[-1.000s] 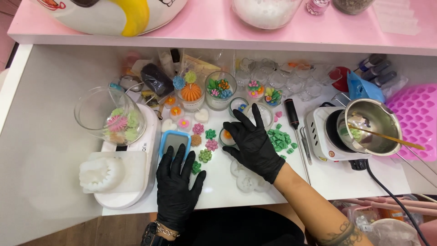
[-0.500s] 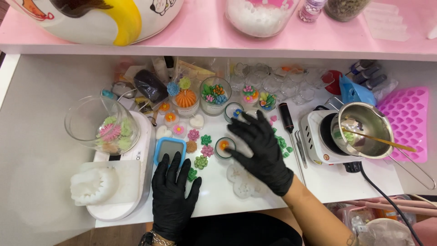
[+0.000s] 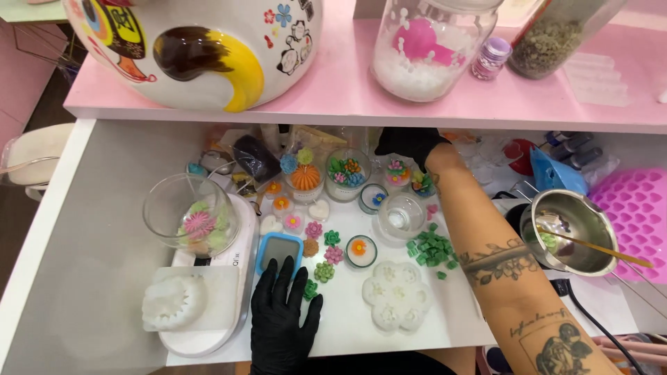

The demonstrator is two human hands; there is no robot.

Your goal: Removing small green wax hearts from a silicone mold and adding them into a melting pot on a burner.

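Left hand (image 3: 281, 319), black-gloved, lies flat low centre, fingers spread, tips on the blue-framed tray (image 3: 280, 251), steadying it | right hand (image 3: 410, 144) reaches top centre under the pink shelf (image 3: 486, 104), fingers hidden, cannot tell | flower candles (image 3: 306, 173) clustered near it on the counter (image 3: 347, 326)

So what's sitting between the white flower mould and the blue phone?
In the head view, small wax flowers and a tiny orange-flower candle lie between mould and phone.

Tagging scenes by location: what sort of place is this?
Probably a small candle-making or wax-craft workbench. Clues: a steel melting pot on a hot plate, a white flower-shaped silicone mould, and small coloured wax flowers scattered on the white table, beside a black-gloved left hand.
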